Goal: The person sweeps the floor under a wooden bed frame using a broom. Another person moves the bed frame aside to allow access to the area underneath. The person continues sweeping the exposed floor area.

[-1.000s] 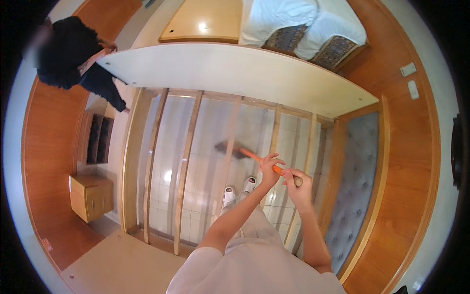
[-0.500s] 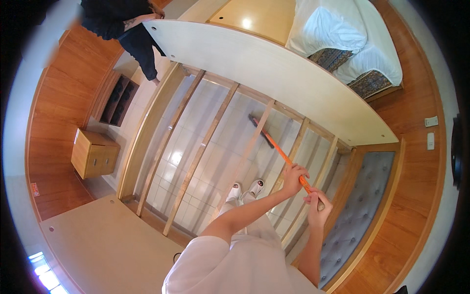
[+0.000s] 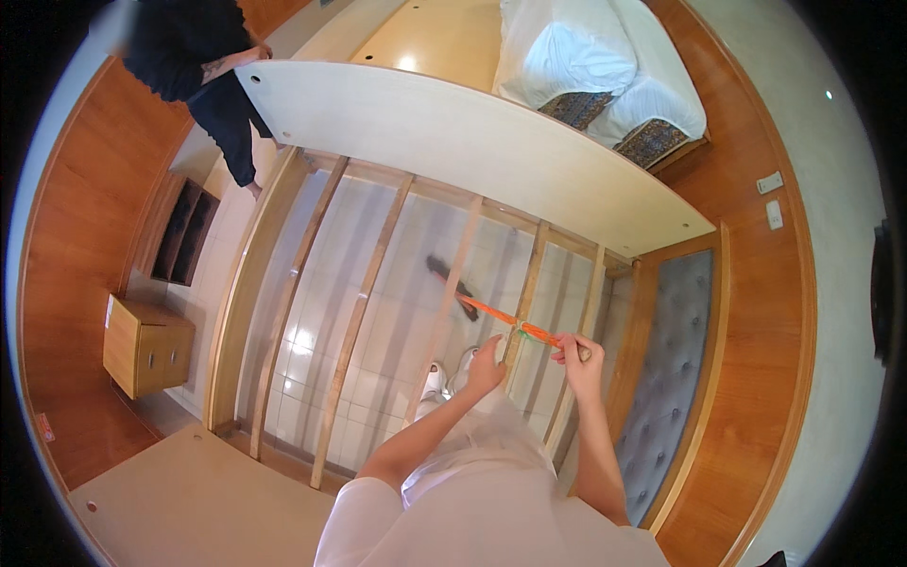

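Inside the bed frame (image 3: pixel 244 302), the orange-handled broom (image 3: pixel 491 310) slants, its dark head low among the slats (image 3: pixel 367 283). The right hand (image 3: pixel 578 355) wraps the handle's end, over the frame's right part; the left hand (image 3: pixel 486 367), fingers parted, is off the handle, over the frame. Left of the frame, a red wall label (image 3: pixel 45 427) is too small to read.

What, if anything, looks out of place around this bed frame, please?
The long pale board looks odd, tipped up rather than lying flat over the slats, with a co-worker's hand at its end. No spill stands out.
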A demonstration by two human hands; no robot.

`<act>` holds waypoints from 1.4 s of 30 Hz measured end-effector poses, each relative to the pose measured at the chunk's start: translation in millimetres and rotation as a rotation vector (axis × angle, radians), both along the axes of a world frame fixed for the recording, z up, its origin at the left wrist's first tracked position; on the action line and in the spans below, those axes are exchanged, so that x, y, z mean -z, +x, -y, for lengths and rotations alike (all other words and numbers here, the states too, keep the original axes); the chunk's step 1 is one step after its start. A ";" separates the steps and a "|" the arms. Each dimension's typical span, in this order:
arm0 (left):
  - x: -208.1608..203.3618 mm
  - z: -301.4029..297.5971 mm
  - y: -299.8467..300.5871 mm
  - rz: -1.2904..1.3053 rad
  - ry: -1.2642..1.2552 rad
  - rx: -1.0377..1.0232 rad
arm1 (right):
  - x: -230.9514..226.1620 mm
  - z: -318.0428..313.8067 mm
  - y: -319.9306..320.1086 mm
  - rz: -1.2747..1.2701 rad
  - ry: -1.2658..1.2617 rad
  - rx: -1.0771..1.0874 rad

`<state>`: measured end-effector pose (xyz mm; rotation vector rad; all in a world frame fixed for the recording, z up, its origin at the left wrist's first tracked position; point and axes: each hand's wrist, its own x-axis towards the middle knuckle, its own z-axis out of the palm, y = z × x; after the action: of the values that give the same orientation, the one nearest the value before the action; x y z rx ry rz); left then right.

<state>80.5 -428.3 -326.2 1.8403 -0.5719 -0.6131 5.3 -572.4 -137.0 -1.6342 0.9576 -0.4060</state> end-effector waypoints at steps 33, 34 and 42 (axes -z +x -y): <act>18.0 -61.3 64.9 -0.039 -0.015 0.111 | -1.3 -39.6 7.6 -0.003 -0.308 -0.007; 11.7 -46.6 60.4 0.004 -0.019 0.135 | -1.3 -38.2 3.9 -0.032 -0.304 -0.024; -21.7 39.5 1.5 0.290 -0.156 0.087 | 21.8 -22.1 -19.7 0.183 -0.343 -0.293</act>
<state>82.0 -467.8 -304.5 1.7741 -0.8710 -0.3476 -14.4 -550.3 -158.9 -1.9749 0.5191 -0.5277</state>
